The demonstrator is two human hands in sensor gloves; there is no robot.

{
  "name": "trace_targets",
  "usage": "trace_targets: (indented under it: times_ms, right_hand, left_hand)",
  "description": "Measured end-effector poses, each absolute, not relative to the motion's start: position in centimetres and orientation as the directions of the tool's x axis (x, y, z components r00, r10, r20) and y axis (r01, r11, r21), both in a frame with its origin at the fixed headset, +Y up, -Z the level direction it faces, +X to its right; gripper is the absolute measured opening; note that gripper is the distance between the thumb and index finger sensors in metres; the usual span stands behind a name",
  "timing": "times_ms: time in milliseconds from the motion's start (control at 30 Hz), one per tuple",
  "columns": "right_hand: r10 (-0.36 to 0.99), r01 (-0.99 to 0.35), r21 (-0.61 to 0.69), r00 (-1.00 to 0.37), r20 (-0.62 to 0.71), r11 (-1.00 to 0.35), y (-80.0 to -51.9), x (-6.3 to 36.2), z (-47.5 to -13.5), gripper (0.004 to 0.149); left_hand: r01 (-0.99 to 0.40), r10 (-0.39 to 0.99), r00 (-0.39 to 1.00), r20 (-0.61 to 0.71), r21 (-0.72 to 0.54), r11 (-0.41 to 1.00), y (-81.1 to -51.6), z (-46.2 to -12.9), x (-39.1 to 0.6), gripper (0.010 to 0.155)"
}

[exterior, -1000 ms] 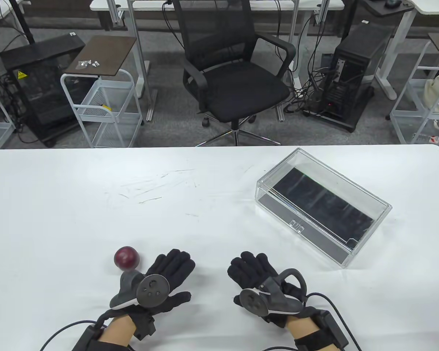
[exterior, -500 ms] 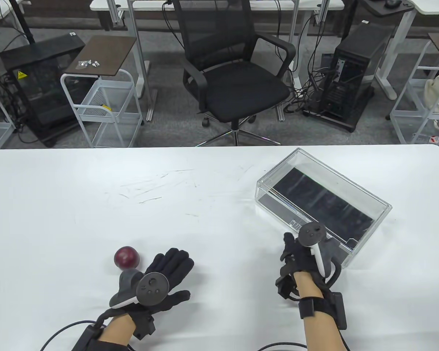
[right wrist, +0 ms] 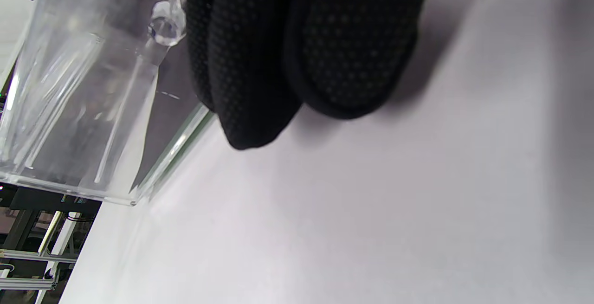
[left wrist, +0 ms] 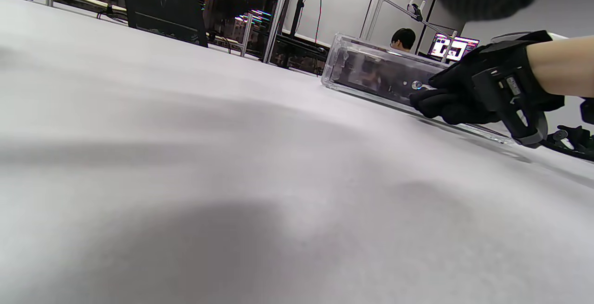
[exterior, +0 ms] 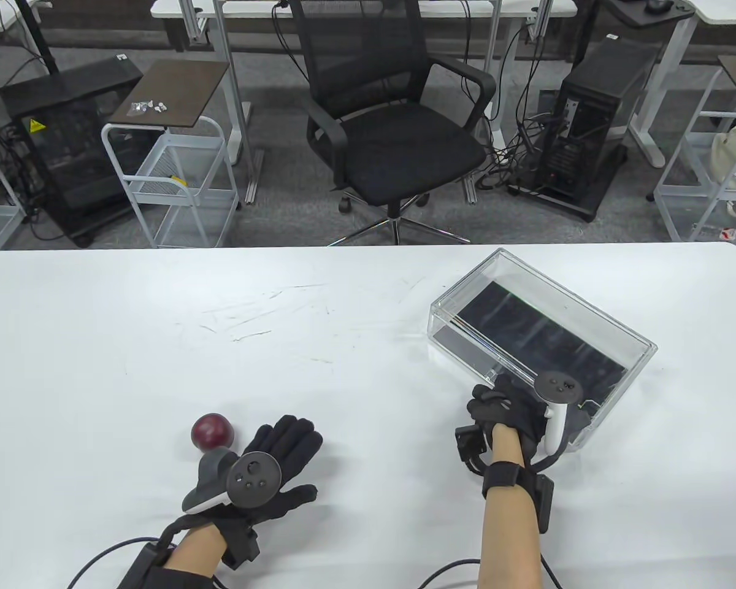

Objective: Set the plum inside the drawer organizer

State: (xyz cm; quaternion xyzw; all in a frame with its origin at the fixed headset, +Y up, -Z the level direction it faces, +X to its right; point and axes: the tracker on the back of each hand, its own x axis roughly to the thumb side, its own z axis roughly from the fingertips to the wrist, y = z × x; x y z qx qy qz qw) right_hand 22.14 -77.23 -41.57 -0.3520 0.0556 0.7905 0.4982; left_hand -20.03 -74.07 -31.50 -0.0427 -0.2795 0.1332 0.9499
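left grip (exterior: pixel 276 460): lying flat on the tabletop (exterior: pixel 356 307), fingers straight, holding nothing | right grip (exterior: pixel 515 411): fingers curling at the drawer organizer (exterior: pixel 543 343) front handle | plum (exterior: pixel 211 431): sitting just beside left grip

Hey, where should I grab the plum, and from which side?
Take the plum across its widest middle, thumb and fingers on opposite sides, coming from above. It is round, sits loose on the table and would likely roll if pushed sideways. The left hand lies flat just beside it.
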Motion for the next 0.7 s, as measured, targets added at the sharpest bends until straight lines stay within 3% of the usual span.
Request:
trace_targets:
  times_ms: [700]
  right_hand:
    - [0.737, -0.801, -0.181, -0.403, -0.542, -0.571, -76.7, 16.6, -36.6, 0.054]
  left_hand:
    - [-0.238, 0.260, 0.801, 0.539, -0.112, 0.965, -73.5, -31.3, -20.1, 0.077]
